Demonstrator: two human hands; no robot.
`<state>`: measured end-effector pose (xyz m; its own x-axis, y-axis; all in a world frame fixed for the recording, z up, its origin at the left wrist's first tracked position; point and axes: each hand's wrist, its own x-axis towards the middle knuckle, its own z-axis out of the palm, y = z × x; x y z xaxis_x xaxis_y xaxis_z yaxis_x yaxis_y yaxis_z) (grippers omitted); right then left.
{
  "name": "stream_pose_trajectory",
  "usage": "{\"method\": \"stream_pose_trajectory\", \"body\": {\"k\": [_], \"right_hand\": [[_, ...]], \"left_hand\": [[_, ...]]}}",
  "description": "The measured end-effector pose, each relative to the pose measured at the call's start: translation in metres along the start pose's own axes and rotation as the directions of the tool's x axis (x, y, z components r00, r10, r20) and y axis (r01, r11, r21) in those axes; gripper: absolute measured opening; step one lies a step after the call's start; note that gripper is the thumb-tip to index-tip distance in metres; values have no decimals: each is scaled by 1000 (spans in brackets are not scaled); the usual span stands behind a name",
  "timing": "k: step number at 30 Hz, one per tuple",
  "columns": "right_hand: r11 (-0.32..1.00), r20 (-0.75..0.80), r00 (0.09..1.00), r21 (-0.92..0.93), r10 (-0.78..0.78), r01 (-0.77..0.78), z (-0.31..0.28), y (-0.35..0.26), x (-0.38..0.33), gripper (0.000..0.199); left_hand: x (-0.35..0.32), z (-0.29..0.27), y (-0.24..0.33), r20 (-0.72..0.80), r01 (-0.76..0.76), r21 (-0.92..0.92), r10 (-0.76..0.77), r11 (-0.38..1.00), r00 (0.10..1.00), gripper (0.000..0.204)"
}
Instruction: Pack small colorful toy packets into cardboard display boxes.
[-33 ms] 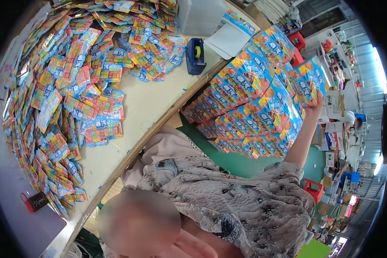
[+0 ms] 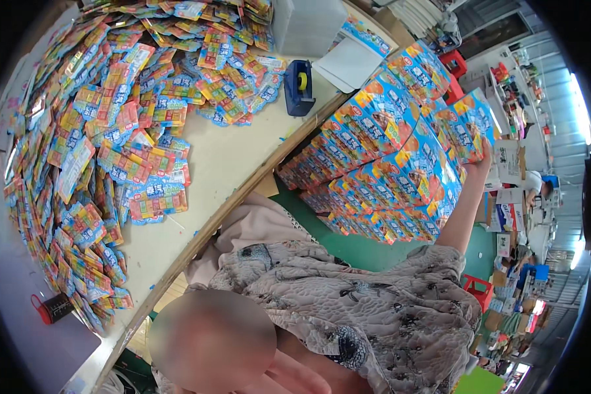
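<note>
At the right, my right arm stretches out to a blue and orange printed carton (image 2: pixel 465 128). My right hand (image 2: pixel 479 163) grips its lower right corner, with part of the fingers hidden against its far side. That carton rests against or just above a big stack of matching cartons (image 2: pixel 374 177), which stands beside the table; I cannot tell whether they touch. I cannot see my left hand clearly. A wide heap of small colourful printed packets (image 2: pixel 131 144) covers the left part of the table (image 2: pixel 226 154).
A blue tape dispenser (image 2: pixel 299 88) with yellow tape stands near the table edge. Behind it are a translucent bin (image 2: pixel 306 26) and white sheets (image 2: pixel 348 62). A black and red item (image 2: pixel 52 307) lies at the left. Red stools (image 2: pixel 479 292) stand on the green floor (image 2: pixel 368 256).
The carton in my right hand has shifted slightly left, closer to the stack, and the hand has moved with it. The packets on the table have not moved.
</note>
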<state>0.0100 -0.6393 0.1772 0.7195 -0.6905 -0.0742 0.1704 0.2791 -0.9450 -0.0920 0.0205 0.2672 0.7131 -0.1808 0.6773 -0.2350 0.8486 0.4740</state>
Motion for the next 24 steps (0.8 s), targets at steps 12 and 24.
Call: {"method": "stream_pose_trajectory", "body": {"k": [12,24], "right_hand": [[694,-428,896,-681,-115,-236,28,10,27,40],[519,604,758,-578,-247,630,362,171,14,52]], "left_hand": [[-1,-7,9,-6,-53,66,54,996,999,18],[11,-61,-40,204,80,-12,-76,997,976,34]]}}
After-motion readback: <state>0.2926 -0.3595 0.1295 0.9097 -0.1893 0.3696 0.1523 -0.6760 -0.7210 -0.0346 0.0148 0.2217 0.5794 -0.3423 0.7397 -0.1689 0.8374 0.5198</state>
